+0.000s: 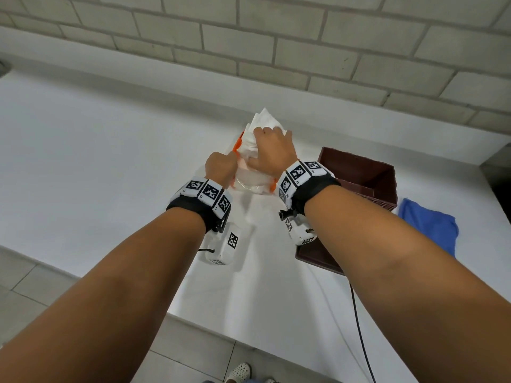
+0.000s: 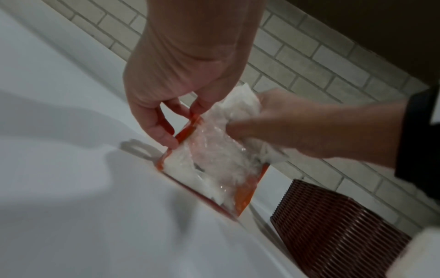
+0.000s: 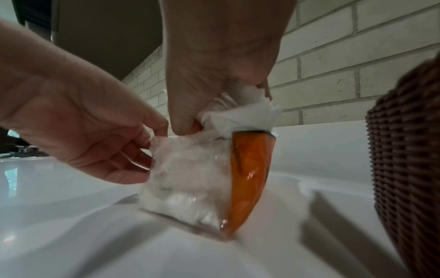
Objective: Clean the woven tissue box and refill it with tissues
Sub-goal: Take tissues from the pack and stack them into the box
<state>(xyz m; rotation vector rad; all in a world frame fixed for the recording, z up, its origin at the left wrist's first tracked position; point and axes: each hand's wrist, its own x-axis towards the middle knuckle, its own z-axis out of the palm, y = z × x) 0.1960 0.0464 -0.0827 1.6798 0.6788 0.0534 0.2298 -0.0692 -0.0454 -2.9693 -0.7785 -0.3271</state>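
Two hands: both on the tissue pack (image 1: 253, 172), standing on the tabletop (image 1: 96, 150)
Left hand (image 1: 219, 168): pinches the plastic wrapper's edge
Right hand (image 1: 272, 149): grips the white tissues (image 1: 264, 120) sticking out
Woven tissue box (image 1: 362, 176): just right

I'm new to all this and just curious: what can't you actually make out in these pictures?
- Woven box interior: head view, near part hidden by right hand and wrist.
- Tissues count: hidden by tissue pack film, blurred.
- Pack print: too blurred, wrist views.
- Blue cloth: partly behind the right forearm.
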